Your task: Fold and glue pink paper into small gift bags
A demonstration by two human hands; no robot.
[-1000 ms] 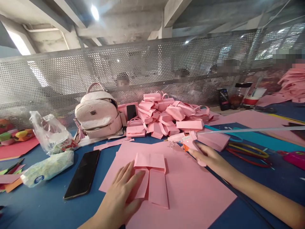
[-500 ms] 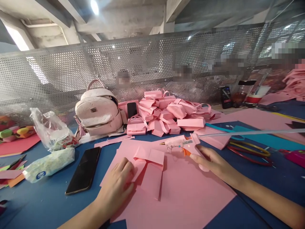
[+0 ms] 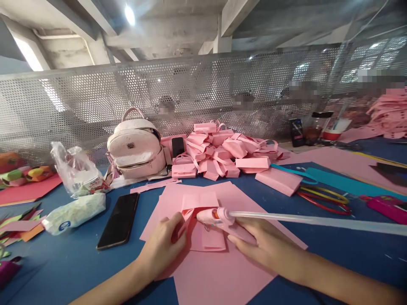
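Observation:
My left hand (image 3: 165, 243) pinches the left flap of a folded pink paper piece (image 3: 203, 201), which lies on large pink sheets (image 3: 219, 279). My right hand (image 3: 263, 245) is wrapped round the handle of a pink glue gun (image 3: 219, 218). A long clear glue stick (image 3: 302, 219) runs out of the gun's back end to the right. The gun's tip is over the folded piece, close beside my left fingertips, and points left; the tip itself is hard to make out.
Behind the sheets is a heap of folded pink paper pieces (image 3: 222, 148), with a pale backpack (image 3: 136, 148) to its left. A black phone (image 3: 117, 220), a tissue pack (image 3: 74, 214) and a plastic bag (image 3: 74, 169) lie left. Coloured cables (image 3: 324, 199) lie right.
The glue gun in my right hand has moved left and down, over the folded piece. My left fingers have closed on its flap. The view has shifted slightly.

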